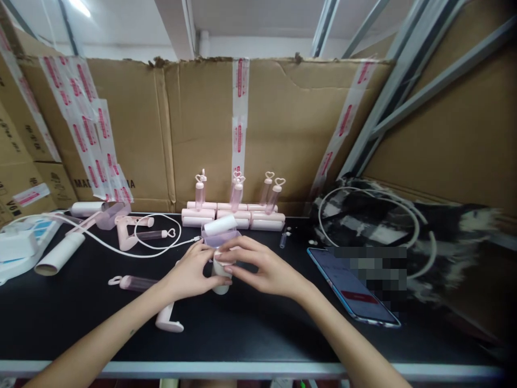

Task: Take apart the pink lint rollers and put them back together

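Both of my hands meet over a white cylinder [221, 283] near the middle of the black table. My left hand [194, 272] wraps its fingers and thumb round the cylinder's side. From the right, my right hand [258, 267] pinches at its top end; the fingers cover what is there. Just behind them, a white tube [220, 224] lies across a pale purple open box [208, 237]. A clear pink tube with a loop handle [137, 283] and a pale pink bracket-shaped part [169, 323] lie by my left forearm.
Several pink cases [234, 218] line the back, with heart-topped tubes [277, 196] standing on them. A phone [351, 291] lies on the right beside black plastic [375, 226]. A white cable [117, 249] loops across the left, near a power strip [44, 237] and a hollow white roll [60, 256].
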Action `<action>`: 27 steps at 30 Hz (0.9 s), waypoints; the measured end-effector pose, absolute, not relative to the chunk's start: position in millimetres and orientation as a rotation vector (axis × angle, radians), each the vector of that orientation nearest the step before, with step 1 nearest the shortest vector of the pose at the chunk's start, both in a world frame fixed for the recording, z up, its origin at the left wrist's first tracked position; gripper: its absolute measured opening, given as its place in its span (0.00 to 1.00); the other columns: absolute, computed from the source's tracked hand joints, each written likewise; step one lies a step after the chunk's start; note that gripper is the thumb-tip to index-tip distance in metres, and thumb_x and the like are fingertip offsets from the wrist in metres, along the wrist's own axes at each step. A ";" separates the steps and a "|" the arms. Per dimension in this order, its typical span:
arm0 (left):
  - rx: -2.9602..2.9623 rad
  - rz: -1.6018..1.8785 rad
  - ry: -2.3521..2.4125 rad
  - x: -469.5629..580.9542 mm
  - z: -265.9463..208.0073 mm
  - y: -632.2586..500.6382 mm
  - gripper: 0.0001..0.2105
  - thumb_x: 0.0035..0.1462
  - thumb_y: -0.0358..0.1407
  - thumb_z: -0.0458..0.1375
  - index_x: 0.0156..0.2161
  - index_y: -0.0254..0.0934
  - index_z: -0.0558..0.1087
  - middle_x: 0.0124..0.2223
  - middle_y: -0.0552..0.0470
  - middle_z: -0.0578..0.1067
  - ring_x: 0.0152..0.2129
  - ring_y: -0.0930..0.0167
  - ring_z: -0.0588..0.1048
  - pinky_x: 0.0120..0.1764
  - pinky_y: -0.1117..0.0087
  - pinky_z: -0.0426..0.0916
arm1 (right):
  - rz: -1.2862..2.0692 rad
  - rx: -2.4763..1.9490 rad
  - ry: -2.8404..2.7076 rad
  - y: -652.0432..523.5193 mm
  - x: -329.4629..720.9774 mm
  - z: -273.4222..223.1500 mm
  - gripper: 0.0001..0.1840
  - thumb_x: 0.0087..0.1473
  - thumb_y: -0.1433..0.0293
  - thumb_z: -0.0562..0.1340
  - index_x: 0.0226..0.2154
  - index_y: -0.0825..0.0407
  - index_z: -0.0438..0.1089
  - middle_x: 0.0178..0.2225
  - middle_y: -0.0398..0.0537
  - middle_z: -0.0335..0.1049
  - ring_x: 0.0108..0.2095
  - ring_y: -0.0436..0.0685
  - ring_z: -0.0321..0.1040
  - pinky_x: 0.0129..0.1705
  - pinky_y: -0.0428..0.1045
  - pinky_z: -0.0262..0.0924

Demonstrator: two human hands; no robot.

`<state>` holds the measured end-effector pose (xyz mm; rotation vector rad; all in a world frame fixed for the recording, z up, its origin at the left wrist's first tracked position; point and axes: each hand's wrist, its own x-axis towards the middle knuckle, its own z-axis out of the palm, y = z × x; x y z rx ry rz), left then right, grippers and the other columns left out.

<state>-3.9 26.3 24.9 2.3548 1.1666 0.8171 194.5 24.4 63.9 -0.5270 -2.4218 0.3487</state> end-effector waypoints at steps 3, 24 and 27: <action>2.375 0.786 1.117 -5.9 24.2 28.1 0.19 0.48 0.46 0.60 0.44 0.40 0.72 0.47 0.47 0.70 0.49 0.61 0.64 0.52 0.58 0.58 | 0.338 -0.509 -2.414 24.9 193.8 61.3 0.13 0.56 0.70 0.57 0.44 0.49 0.70 0.46 0.52 0.68 0.48 0.56 0.65 0.50 0.53 0.60; 2.426 0.745 1.034 -13.9 45.7 14.2 0.28 0.46 0.36 0.59 0.54 0.44 0.59 0.51 0.51 0.67 0.47 0.64 0.67 0.49 0.65 0.60 | 0.160 -0.900 -2.056 64.6 189.3 70.2 0.13 0.58 0.67 0.54 0.42 0.50 0.71 0.46 0.52 0.69 0.50 0.58 0.63 0.53 0.54 0.56; 2.566 0.631 1.059 -19.3 61.0 8.5 0.17 0.44 0.38 0.59 0.43 0.44 0.68 0.41 0.55 0.71 0.39 0.66 0.69 0.43 0.67 0.62 | -0.124 -1.373 -2.495 94.8 191.6 87.0 0.10 0.51 0.68 0.60 0.35 0.53 0.75 0.40 0.56 0.71 0.44 0.63 0.67 0.46 0.55 0.60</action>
